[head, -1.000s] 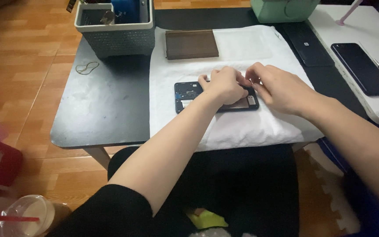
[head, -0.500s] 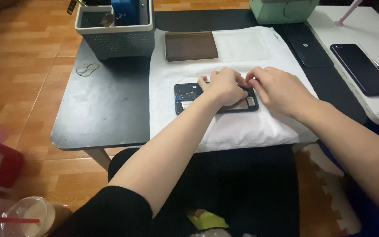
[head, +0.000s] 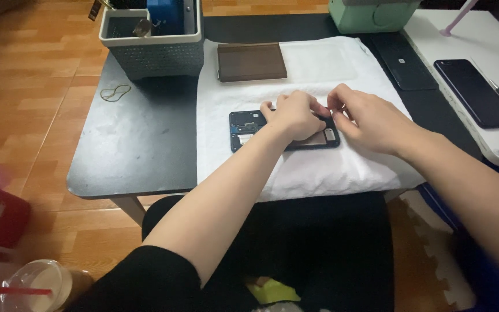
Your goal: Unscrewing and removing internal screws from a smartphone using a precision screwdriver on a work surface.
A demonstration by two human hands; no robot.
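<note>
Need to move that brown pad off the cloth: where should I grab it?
Take the brown pad by its near long edge, coming from the person's side. It lies flat on the white cloth, and that edge is bare; the basket crowds its left end.

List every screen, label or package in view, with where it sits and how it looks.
Phone: right, on the white side table, face up, dark blank rectangle.
Dark slab: black table's far right, flat rectangle with a small pale label.
Opened phone: on the white cloth under both hands, black frame, insides showing.
</note>
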